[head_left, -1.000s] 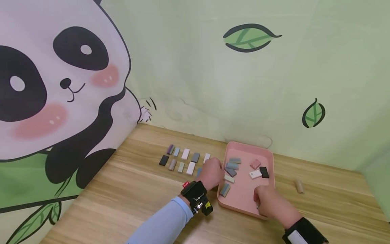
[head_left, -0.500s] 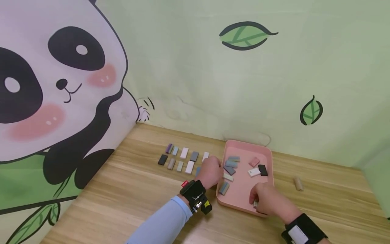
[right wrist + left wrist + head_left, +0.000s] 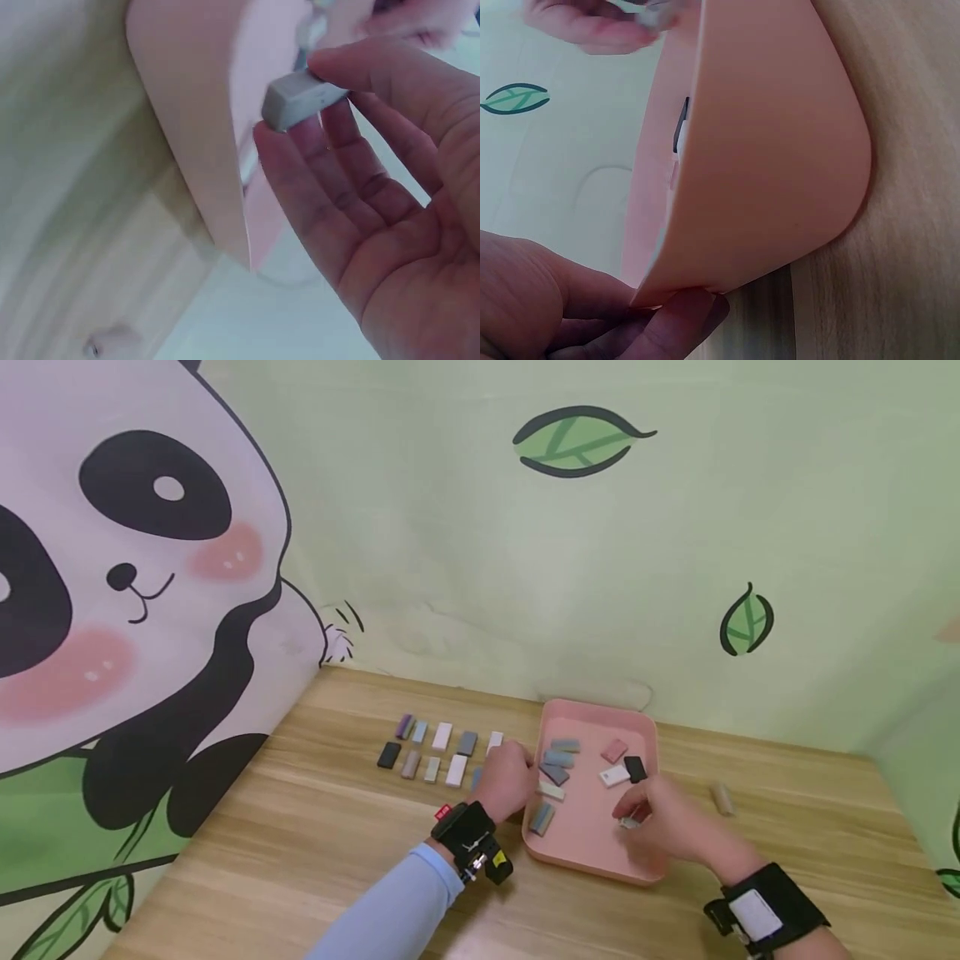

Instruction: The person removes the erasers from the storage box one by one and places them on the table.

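In the head view, the right hand (image 3: pixel 663 818), right of the lower centre, held a pale grey block (image 3: pixel 628 822) between thumb and fingers, over the lower right part of the pink tray (image 3: pixel 581 843). The left hand (image 3: pixel 506 781), nearer the centre, was closed at the tray's left edge, its fingertips mostly hidden. A white block (image 3: pixel 613 776) and a black block (image 3: pixel 634 769) lay in the tray just above the right hand; a brown cylinder (image 3: pixel 722 799) lay on the table (image 3: pixel 360 843) further right.

In the left wrist view, the left hand pinched the tray's wall at lower left, thumb and fingers on opposite faces. The thin wall looked stiff and smooth, probably light plastic, so a pinch across its rim seemed the sound hold.

In the right wrist view, the pale grey block sat above the centre, its near end jutting free. The thumb pressed from above and the fingers supported it from below, spaced only the block's thickness apart at the tips. It looked light, firm and matte, likely not slippery; the long flat faces seemed the best grip, away from corners that might chip. Its material could not be told.
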`<state>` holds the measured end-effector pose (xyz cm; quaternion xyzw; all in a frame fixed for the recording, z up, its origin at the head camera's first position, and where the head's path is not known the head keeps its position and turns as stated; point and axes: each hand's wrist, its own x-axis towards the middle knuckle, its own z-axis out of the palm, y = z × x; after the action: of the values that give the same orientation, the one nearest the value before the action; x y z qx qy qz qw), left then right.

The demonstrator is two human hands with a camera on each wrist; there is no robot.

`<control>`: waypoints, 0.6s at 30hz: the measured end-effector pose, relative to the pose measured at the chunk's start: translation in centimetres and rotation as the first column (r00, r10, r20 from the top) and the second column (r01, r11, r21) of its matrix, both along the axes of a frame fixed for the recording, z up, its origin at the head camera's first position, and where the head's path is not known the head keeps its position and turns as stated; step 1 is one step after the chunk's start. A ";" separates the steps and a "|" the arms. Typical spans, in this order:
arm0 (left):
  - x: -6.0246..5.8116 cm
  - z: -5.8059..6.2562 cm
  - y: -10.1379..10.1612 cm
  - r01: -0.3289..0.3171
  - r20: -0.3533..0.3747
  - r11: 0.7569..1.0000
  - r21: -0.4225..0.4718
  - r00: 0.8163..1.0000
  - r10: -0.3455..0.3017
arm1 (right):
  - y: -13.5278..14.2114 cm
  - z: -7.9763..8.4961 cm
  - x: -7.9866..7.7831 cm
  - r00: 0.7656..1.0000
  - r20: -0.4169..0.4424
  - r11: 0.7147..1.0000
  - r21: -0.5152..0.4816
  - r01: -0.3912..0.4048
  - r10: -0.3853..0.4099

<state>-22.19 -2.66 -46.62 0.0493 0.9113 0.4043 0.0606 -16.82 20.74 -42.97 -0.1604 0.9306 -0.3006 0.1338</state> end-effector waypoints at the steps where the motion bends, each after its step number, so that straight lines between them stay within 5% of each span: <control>1: 0.0 0.0 0.0 0.002 -0.006 1.000 -0.002 1.000 -0.002 | 0.4 0.4 -0.1 1.000 -0.015 1.000 0.015 0.025 -0.025; 6: -0.2 -0.2 0.2 0.023 -0.015 1.000 -0.003 1.000 -0.023 | 3.6 2.1 -0.9 0.982 -0.138 0.987 0.073 0.144 -0.133; 10: -0.4 -0.2 0.3 0.042 0.003 0.999 0.004 0.999 -0.042 | 7.0 2.4 -1.4 0.942 -0.236 0.956 0.115 0.270 -0.237; 18: -0.1 -0.2 0.0 0.046 0.007 0.999 0.024 0.999 -0.046 | 12.5 -0.5 -1.3 0.839 -0.367 0.881 0.097 0.463 -0.401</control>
<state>-22.34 -2.62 -46.81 0.0696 0.9047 0.4140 0.0726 -18.08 33.22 -43.45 0.0184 0.9749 -0.2051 -0.0846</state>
